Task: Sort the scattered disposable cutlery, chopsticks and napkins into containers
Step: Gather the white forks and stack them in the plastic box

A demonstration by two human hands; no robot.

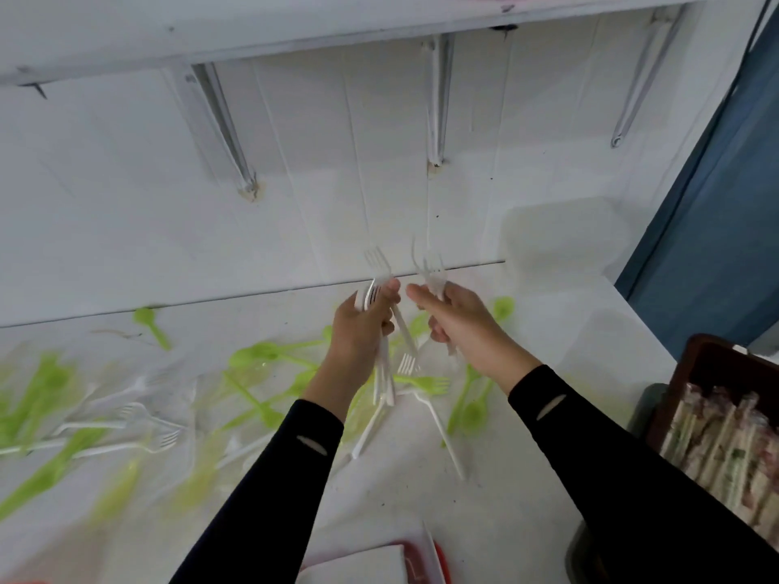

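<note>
Left hand [358, 330] grips a fork bundle [383, 385], right hand [463, 330] a smaller bundle [434, 282], raised together over the worktop's [527, 478] middle, likely to merge them. A tray [708, 351] at its right edge holds chopsticks [716, 440]; spoons [253, 356] and loose forks [438, 427] litter its left half.

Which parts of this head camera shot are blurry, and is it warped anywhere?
Head view: the green cutlery at left is smeared; the left hand gripping white forks looks sharp; clear forks in the right hand are hazy; the shelf edge bows slightly.
</note>
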